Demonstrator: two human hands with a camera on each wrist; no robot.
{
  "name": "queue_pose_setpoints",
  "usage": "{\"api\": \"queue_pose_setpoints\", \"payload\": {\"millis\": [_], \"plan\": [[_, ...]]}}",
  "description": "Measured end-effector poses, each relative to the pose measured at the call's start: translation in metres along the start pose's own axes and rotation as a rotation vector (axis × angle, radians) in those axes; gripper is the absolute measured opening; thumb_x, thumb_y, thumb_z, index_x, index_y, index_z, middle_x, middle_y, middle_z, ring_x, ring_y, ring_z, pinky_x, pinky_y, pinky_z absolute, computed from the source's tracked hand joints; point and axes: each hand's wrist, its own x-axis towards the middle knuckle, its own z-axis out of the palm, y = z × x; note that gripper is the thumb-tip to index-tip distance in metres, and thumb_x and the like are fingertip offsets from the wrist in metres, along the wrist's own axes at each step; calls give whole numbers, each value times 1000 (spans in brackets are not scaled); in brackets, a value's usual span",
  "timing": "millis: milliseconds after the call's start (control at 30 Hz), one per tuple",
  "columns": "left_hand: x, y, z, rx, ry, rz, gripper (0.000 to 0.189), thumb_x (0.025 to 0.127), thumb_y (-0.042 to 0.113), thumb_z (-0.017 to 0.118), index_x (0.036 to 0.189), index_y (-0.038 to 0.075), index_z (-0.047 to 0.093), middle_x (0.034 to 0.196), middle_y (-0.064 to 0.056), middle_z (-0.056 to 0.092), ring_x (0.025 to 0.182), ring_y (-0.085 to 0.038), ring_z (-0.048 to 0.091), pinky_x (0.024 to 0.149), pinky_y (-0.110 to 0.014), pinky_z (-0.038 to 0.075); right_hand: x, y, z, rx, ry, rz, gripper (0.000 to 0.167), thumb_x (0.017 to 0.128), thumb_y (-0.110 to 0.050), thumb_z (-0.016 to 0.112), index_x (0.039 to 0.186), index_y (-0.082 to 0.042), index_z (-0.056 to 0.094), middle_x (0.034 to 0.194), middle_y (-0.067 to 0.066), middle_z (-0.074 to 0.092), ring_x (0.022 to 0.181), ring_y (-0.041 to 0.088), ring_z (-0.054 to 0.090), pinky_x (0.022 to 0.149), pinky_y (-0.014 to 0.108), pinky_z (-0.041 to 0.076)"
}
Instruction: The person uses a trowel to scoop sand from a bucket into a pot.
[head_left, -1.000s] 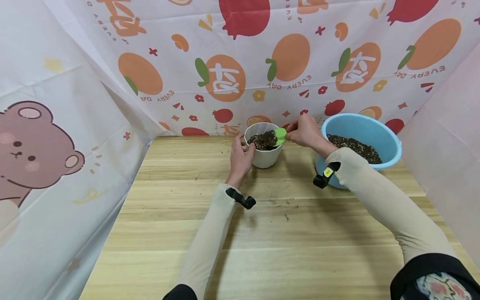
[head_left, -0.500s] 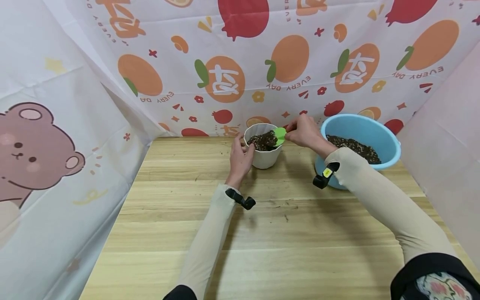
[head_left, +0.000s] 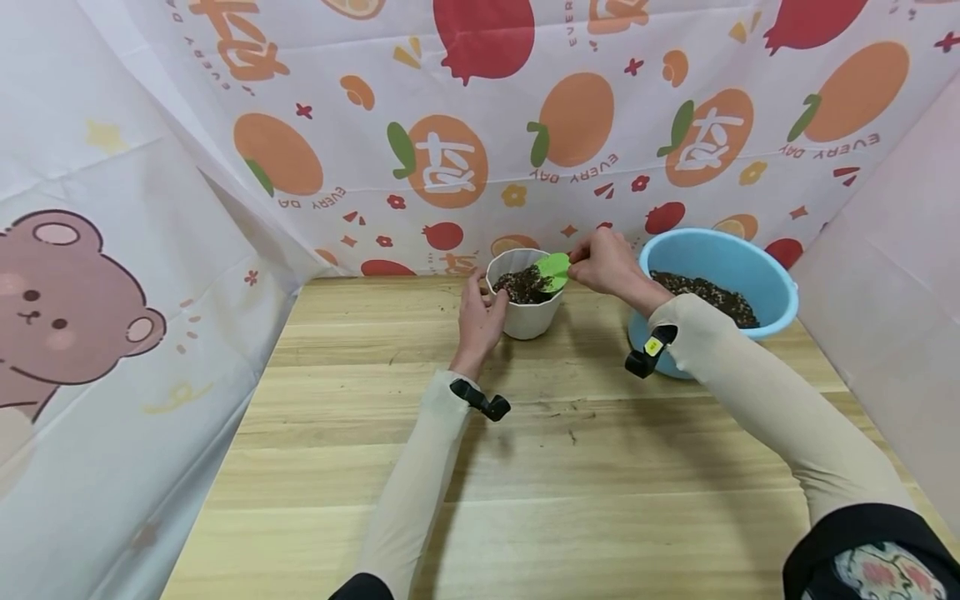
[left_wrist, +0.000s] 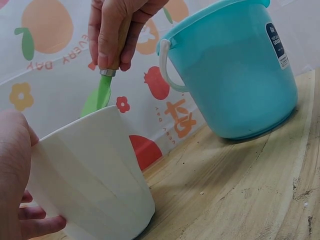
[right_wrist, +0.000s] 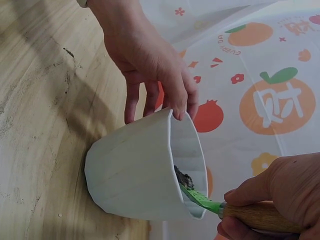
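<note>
A white flower pot [head_left: 529, 319] stands upright on the table with dark potting soil [head_left: 521, 286] inside. My left hand [head_left: 480, 321] holds it at the left side, thumb at the rim and fingers round the wall. With my right hand [head_left: 606, 265] I grip the wooden handle [right_wrist: 260, 215] of a small green trowel [head_left: 554, 271]. Its blade dips over the right rim into the pot and touches the soil. In the left wrist view, the pot's wall [left_wrist: 95, 175] hides the blade's tip. Soil shows beside the green blade [right_wrist: 200, 199] in the right wrist view.
A light blue bucket [head_left: 776, 321] with more potting soil [head_left: 708, 296] stands to the right, partly behind my right forearm. Soil crumbs [head_left: 573, 408] lie on the wooden table [head_left: 360, 467]. A fruit-print cloth [head_left: 337, 158] hangs right behind the pot.
The trowel blade has shifted slightly left and turned, so more of its green surface shows and less soil covers it. My left hand stays on the pot.
</note>
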Motion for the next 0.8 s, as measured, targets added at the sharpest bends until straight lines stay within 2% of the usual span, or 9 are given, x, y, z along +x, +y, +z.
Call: {"api": "queue_pose_setpoints", "payload": {"millis": [200, 800], "plan": [[1, -1, -1, 4, -9, 1, 56, 102, 30, 52, 154, 15, 36, 130, -14, 49, 114, -29, 60, 89, -48, 55, -1, -2, -1, -1, 1, -19, 15, 84, -6, 65, 86, -4, 79, 83, 13, 77, 63, 21, 58, 58, 31, 45], [0, -3, -1, -3, -11, 1, 55, 103, 31, 52, 154, 16, 36, 131, -14, 48, 115, -30, 60, 90, -49, 54, -3, -4, -6, -14, 23, -18, 15, 84, -8, 67, 90, -3, 80, 85, 14, 77, 72, 24, 64, 64, 33, 50]]}}
